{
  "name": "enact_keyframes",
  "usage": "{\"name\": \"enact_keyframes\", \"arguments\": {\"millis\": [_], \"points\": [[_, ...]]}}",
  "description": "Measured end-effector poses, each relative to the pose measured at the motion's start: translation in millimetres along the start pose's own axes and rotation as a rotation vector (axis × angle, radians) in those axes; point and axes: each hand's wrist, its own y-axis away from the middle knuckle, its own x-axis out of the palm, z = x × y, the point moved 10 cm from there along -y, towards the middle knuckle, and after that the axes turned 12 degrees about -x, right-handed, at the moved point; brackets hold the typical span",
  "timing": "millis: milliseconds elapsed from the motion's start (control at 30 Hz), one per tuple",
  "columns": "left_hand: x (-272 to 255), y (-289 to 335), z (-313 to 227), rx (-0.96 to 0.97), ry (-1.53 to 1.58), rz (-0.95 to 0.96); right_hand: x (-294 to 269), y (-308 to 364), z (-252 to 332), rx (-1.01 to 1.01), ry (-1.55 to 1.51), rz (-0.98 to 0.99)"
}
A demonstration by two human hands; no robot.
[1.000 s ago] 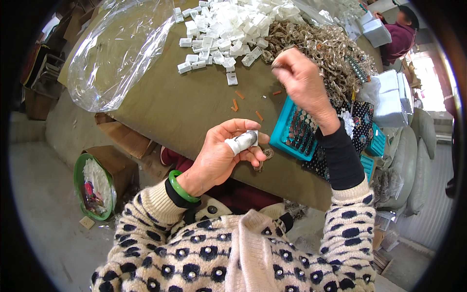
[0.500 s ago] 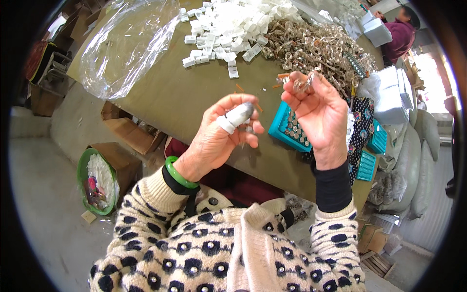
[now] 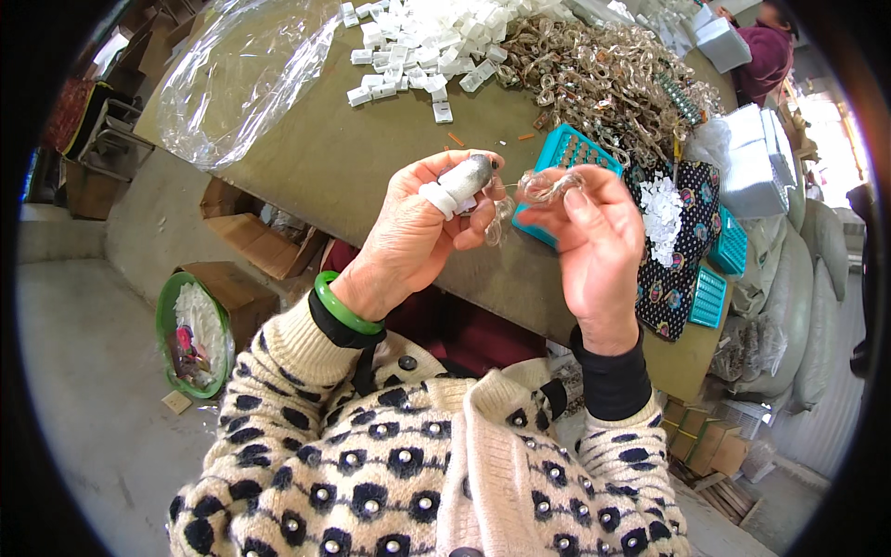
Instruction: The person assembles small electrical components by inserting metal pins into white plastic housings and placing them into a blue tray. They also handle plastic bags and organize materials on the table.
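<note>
My left hand [image 3: 399, 227] is closed in a pinch. A white cover with a grey tip [image 3: 455, 186] wraps its thumb, and a small coil of clear cord [image 3: 499, 221] hangs at its fingertips. Close by on the right, my right hand [image 3: 601, 246] grips a looped bundle of clear, thin cord [image 3: 551, 188] between thumb and fingers. A fine strand seems to run between the two hands. Behind the right hand stands a teal tray [image 3: 536, 230] holding several small round pieces, partly hidden by that hand.
White plastic pieces [image 3: 436, 42] are heaped at the far side of the table [image 3: 325, 139], beside a large pile of cord bundles [image 3: 603, 84]. A clear plastic bag [image 3: 246, 88] lies left. White scraps [image 3: 661, 218] rest on patterned cloth [image 3: 661, 302]. Another person [image 3: 766, 56] sits far right.
My right hand has come down and left, bringing its cord bundle next to my left hand. My left hand has risen slightly and its fingers have drawn together.
</note>
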Motion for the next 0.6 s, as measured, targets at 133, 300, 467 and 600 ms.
{"name": "enact_keyframes", "arguments": {"millis": [133,300,467,600], "points": [[-1,-2,9,-0.01,0.071,-0.029,41,15,60,-0.596,1.074,0.219],[4,-1,19,0.032,0.113,-0.073,66,17,31,-0.598,1.251,0.307],[6,11,8,0.075,0.053,0.018,46,12,20,-0.457,0.934,0.242],[0,13,2,0.051,-0.111,0.04,21,13,-24,0.177,0.181,0.114]]}}
